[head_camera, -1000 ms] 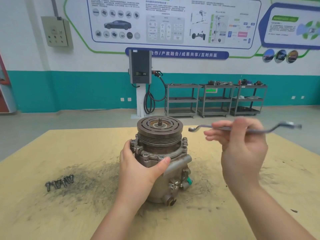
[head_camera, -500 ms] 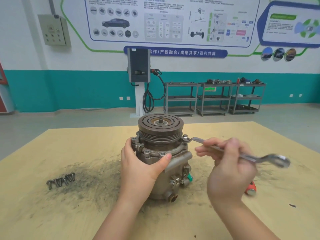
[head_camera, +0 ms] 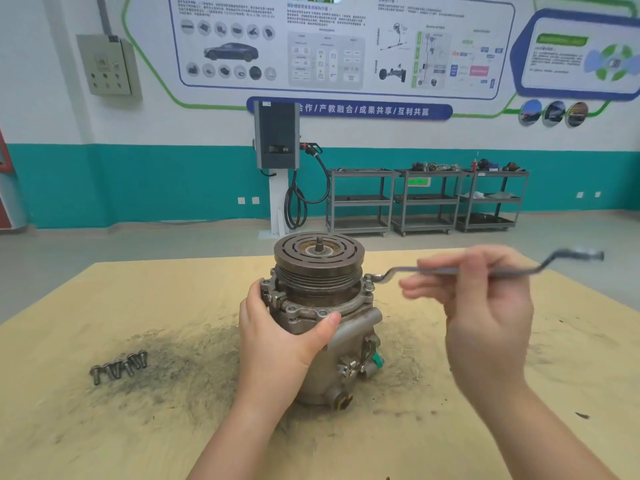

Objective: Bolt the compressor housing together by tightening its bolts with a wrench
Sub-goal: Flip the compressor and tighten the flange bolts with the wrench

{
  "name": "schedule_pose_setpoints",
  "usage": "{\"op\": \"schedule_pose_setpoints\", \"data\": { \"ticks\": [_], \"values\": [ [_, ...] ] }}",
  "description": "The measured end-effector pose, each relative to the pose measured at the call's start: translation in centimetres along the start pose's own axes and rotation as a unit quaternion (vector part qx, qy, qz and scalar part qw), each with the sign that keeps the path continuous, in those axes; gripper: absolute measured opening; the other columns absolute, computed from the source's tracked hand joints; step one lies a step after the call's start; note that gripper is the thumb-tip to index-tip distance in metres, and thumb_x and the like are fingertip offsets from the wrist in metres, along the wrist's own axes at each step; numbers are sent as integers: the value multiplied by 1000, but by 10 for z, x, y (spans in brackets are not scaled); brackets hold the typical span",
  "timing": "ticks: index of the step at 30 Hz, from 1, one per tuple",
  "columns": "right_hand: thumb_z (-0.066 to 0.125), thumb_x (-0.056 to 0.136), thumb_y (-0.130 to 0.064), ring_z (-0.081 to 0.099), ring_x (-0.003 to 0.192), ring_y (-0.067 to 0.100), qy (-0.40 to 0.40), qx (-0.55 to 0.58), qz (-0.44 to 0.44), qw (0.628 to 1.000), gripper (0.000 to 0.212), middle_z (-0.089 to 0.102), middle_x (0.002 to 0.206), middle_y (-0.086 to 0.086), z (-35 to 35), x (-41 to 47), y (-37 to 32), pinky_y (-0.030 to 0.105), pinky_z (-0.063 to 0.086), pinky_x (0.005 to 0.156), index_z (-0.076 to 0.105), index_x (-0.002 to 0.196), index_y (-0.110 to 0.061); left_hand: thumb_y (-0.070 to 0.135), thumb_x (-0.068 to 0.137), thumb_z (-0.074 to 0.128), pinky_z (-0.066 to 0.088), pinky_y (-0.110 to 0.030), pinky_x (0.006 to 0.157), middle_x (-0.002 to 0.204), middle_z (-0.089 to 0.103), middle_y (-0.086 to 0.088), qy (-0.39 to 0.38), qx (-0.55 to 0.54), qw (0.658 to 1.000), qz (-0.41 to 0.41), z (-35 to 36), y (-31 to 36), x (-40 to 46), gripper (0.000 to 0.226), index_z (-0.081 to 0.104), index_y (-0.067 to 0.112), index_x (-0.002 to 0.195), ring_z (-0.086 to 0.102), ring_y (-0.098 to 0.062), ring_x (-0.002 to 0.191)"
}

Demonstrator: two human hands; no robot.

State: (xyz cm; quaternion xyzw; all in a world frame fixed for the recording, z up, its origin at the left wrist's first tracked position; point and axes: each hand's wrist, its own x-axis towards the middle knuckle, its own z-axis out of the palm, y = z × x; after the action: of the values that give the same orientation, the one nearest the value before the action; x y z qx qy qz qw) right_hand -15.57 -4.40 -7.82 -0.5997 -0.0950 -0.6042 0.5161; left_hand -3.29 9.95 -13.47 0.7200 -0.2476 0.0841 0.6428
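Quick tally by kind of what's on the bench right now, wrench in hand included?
Compressor: 1
Wrench, held in the right hand: 1
Loose bolts, left of the compressor: about 5, bunched and hard to separate
Total: about 7

Two bare forearms entering from the bottom edge, no sleeves in view, no gloves, no watch or rings visible, left hand sharply seen with short trimmed thumbnail, right hand softened by motion blur, fingertips smeared
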Motion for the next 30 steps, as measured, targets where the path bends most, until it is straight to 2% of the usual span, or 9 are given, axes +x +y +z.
{"op": "schedule_pose_setpoints", "data": {
  "ticks": [4, 6, 10, 14, 19, 22, 24, 26, 30],
  "values": [
    [44, 103, -35, 72, 77, 24, -66, -96, -122, 986, 14, 65, 96, -3, 12, -35, 5, 42, 58, 66, 56, 104, -42, 50, 62, 86, 34, -31, 110, 136, 38, 15, 7, -5, 1000, -5, 1, 1, -1, 110, 28, 25, 152, 39, -7, 129],
    [43, 104, -34, 71, 81, 26, -89, -132, -152, 975, 16, 63, 99, -4, 14, -42, 10, 43, 58, 67, 59, 101, -30, 52, 61, 89, 35, -32, 110, 135, 40, 14, 7, -4, 1000, -2, 0, 1, -2, 109, 30, 26, 150, 41, -8, 128],
    [45, 104, -27, 70, 84, 19, -105, -179, -219, 953, 20, 64, 99, 11, 15, -49, 19, 26, 57, 72, 55, 99, -11, 50, 61, 89, 36, -31, 107, 132, 42, 13, 10, -1, 1000, 6, 0, 1, -2, 107, 32, 25, 148, 42, -10, 128],
    [44, 104, -27, 66, 89, 16, -88, -198, -217, 952, 20, 62, 99, 14, 15, -50, 29, 23, 55, 77, 55, 98, -10, 50, 59, 86, 37, -32, 107, 134, 43, 12, 6, 1, 1000, 8, 1, 0, -1, 106, 33, 26, 148, 43, -10, 128],
    [42, 104, -30, 65, 90, 16, -55, -182, -198, 962, 20, 59, 100, 1, 22, -52, 35, 21, 52, 78, 52, 98, -14, 45, 63, 89, 36, -31, 107, 135, 43, 11, 9, 0, 1000, 13, 0, -1, -1, 104, 33, 24, 148, 42, -10, 129],
    [42, 104, -32, 66, 80, 16, -23, -215, -206, 954, 22, 61, 96, 7, 29, -50, 38, 18, 52, 71, 52, 95, -14, 52, 61, 88, 36, -29, 105, 135, 42, 12, 7, 2, 1000, 10, 0, -2, 0, 108, 32, 24, 149, 42, -9, 128],
    [40, 105, -33, 63, 85, 11, -16, -223, -213, 951, 26, 61, 90, 11, 28, -46, 38, 16, 51, 71, 51, 93, -13, 57, 57, 87, 35, -27, 103, 136, 41, 12, 6, 1, 1000, 6, 1, -2, 0, 112, 31, 24, 150, 42, -8, 128],
    [37, 105, -35, 61, 89, 12, -14, -179, -190, 965, 25, 60, 89, 9, 25, -43, 37, 24, 52, 70, 49, 94, -16, 58, 55, 85, 33, -25, 102, 136, 41, 12, 7, -2, 1000, 2, 1, -2, 0, 114, 32, 24, 150, 42, -7, 127],
    [37, 105, -31, 62, 67, 20, -9, -59, -165, 984, 18, 60, 89, 6, 19, -36, 34, 29, 48, 61, 51, 94, -28, 53, 59, 88, 32, -25, 101, 132, 41, 15, 7, 0, 1000, 1, 1, -3, 0, 108, 32, 26, 148, 42, -7, 126]
  ]
}}
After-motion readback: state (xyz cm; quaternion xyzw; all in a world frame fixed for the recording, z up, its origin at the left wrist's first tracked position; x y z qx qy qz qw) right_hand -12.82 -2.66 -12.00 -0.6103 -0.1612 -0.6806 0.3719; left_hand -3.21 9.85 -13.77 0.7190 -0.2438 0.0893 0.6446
